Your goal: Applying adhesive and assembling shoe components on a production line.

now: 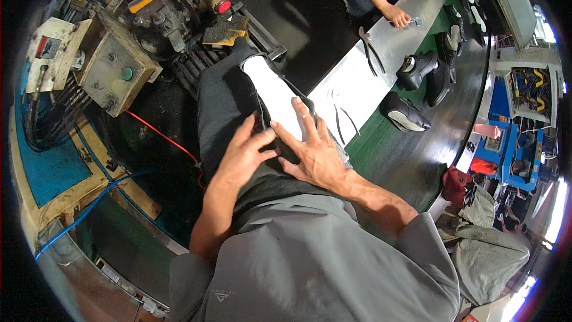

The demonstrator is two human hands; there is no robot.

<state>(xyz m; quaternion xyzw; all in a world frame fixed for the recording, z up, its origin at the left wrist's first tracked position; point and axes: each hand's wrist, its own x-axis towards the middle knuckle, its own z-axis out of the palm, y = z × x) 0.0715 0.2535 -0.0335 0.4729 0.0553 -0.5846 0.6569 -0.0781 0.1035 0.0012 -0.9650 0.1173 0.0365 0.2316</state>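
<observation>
1. I count one long, white-faced black shoe piece (271, 89), centre, on the dark-trousered lap (217, 104).
2. Left hand (245, 150): fingers apart, at its left edge. Right hand (314, 150): spread wide, near end.
3. Two dark-handled metal pliers (367, 43), farther right.

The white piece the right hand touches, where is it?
The white piece is just above the head view's middle, over the person's dark-clothed leg, with the right hand on it and the left hand at its left edge.
</observation>
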